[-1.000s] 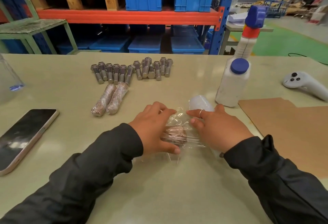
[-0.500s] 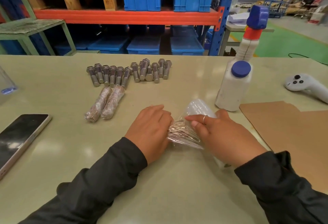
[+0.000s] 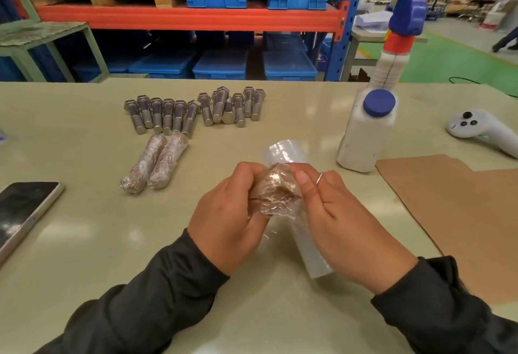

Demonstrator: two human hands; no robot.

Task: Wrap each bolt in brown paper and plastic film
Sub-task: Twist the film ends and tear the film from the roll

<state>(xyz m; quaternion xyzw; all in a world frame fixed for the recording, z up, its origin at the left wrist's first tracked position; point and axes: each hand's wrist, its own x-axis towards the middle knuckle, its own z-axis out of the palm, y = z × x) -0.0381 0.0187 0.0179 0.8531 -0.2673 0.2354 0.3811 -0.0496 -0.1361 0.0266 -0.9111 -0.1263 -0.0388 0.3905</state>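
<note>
Between both hands, above the table, is a bolt wrapped in brown paper and plastic film (image 3: 273, 191). My left hand (image 3: 227, 213) grips its left side. My right hand (image 3: 333, 213) pinches its right side with thumb and fingers. A roll of clear plastic film (image 3: 286, 151) lies under my right hand, partly hidden. Two wrapped bolts (image 3: 155, 163) lie side by side to the left. Several bare steel bolts (image 3: 193, 109) lie in a row further back. A sheet of brown paper (image 3: 454, 213) covers the table on the right.
A white bottle with a blue cap (image 3: 368, 132) and a taller spray bottle (image 3: 398, 42) stand at the right back. A white controller (image 3: 476, 129) lies at the far right, a phone (image 3: 22, 210) at the left edge. Shelving with blue crates stands behind the table.
The wrapped bolt has been lifted off the table and turned upright between both hands; the loose film is now gathered tight around it.
</note>
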